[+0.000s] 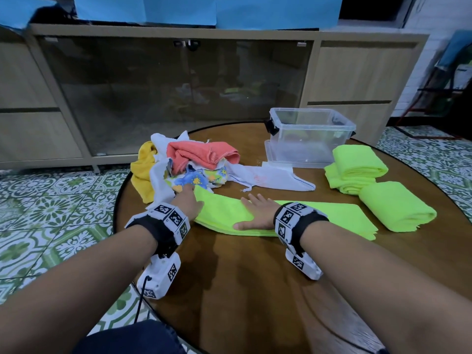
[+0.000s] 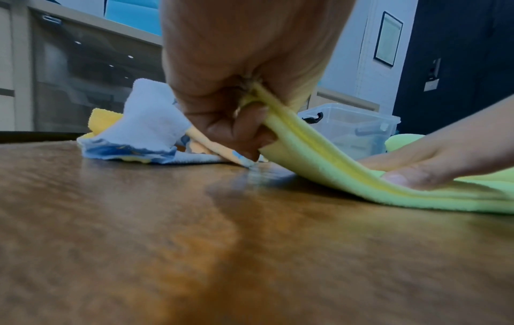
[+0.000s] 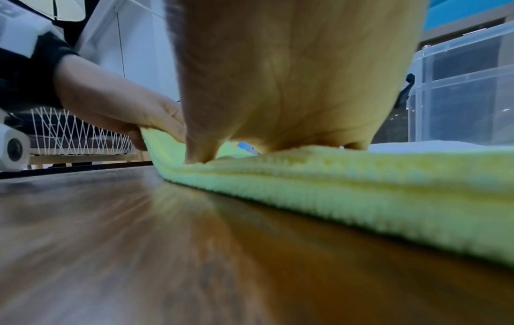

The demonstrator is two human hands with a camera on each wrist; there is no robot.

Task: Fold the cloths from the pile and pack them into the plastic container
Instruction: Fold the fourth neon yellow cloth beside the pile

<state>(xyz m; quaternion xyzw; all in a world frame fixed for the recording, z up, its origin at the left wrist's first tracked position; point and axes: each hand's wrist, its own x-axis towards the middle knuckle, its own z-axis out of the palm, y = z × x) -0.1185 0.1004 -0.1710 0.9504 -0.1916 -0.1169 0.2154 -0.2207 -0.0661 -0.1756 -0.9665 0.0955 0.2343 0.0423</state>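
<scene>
A long neon-green cloth (image 1: 321,215) lies folded in a strip across the round wooden table (image 1: 255,277). My left hand (image 1: 190,203) pinches its left end and lifts it a little off the wood; the left wrist view shows the green cloth (image 2: 306,151) held between my thumb and curled fingers. My right hand (image 1: 255,213) lies flat, palm down, on the middle of the strip, pressing the green cloth (image 3: 347,180). Beyond my left hand sits the pile of cloths (image 1: 189,162): coral, yellow, white and printed. The clear plastic container (image 1: 309,136) stands open at the back.
Two folded neon-green cloths lie at the right: a stacked one (image 1: 355,167) beside the container and a roll (image 1: 396,208) nearer me. A white cloth (image 1: 270,178) spreads between pile and container. A wood-and-glass cabinet (image 1: 178,93) stands behind the table. Tiled floor surrounds it.
</scene>
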